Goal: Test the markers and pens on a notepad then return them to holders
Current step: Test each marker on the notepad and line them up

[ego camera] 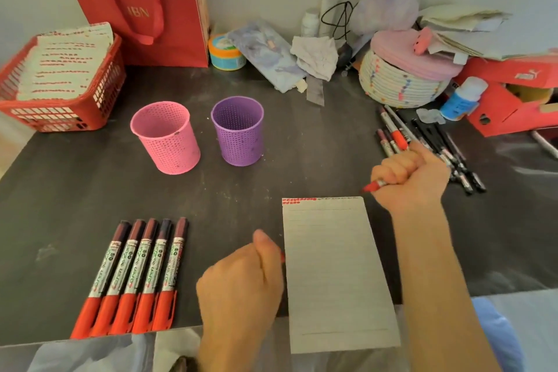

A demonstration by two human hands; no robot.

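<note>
A lined notepad (335,275) lies at the table's front edge, with red test marks along its top left corner. My right hand (407,181) grips an uncapped red marker (373,186) in a fist, its tip just past the pad's top right corner. To the left of the pad, my left hand (241,284) is curled round a small red piece (282,257), seemingly the cap. Several capped red markers (133,278) lie in a row at the front left. A pink holder (166,139) and a purple holder (238,133) stand empty behind them.
A pile of pens and markers (437,145) lies at the right, behind my right hand. A red basket (60,118) of cards sits at the far left, a red bag (145,9) behind it. A woven basket (401,81), a red shoebox (513,100) and clutter line the back.
</note>
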